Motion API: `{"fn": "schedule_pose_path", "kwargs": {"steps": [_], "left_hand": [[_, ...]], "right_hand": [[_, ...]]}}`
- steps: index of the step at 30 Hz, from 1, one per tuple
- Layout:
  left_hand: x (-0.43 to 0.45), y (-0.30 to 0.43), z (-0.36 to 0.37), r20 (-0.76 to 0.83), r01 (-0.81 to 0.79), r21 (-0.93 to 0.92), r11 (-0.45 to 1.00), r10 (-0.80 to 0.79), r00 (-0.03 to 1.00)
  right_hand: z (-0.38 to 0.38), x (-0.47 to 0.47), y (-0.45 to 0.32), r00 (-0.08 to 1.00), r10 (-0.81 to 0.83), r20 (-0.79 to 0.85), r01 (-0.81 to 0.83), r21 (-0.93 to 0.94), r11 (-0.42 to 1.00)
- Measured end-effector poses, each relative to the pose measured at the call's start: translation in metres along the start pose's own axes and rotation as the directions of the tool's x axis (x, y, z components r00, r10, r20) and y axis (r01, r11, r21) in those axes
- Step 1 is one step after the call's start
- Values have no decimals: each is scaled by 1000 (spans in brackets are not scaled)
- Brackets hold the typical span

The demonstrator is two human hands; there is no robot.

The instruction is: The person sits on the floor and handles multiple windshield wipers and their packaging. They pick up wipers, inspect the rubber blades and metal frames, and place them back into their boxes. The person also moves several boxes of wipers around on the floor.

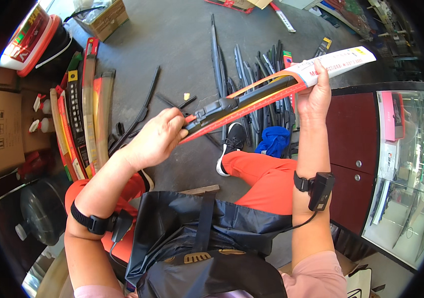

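A black windshield wiper blade [219,107] lies along an open slot in a long red, orange and white packaging sleeve [340,63] that bears writing. The sleeve slants across in front of me above the floor. My right hand [314,93] grips its white far end, the thumb on the printed face. At the lower left end, my left hand [160,138] pinches the blade and sleeve close to the blade's connector [214,108]. Its fingers hide that tip. Several loose wiper blades [243,74] lie on the floor beyond, partly covered by the sleeve.
Packaged wiper blades [89,104] lean in a row at left, near spray bottles [44,124], a cardboard box [3,130] and a water jug [44,212]. A blue cloth [274,140] lies by my shoe [232,143]. To the right stands a glass display cabinet [398,178].
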State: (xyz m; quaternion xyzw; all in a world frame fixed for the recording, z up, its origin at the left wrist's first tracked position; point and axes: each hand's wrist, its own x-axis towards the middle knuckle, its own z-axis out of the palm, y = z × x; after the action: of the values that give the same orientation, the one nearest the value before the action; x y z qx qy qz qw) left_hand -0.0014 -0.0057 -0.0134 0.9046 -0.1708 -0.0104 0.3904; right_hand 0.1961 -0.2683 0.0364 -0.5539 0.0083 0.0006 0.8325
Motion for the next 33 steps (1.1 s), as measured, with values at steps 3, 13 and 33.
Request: {"fn": "schedule_pose_path", "kwargs": {"steps": [3, 13, 33], "left_hand": [[2, 8, 2, 44, 20, -71, 997, -17, 999], [-9, 21, 12, 73, 92, -202, 975, -79, 994], [3, 21, 5, -30, 226, -447, 865, -267, 963]], "right_hand": [[-2, 2, -3, 1000, -24, -17, 24, 7, 1000], [15, -11, 18, 986, 82, 144, -89, 42, 995], [42, -40, 31, 859, 337, 385, -345, -49, 937]]}}
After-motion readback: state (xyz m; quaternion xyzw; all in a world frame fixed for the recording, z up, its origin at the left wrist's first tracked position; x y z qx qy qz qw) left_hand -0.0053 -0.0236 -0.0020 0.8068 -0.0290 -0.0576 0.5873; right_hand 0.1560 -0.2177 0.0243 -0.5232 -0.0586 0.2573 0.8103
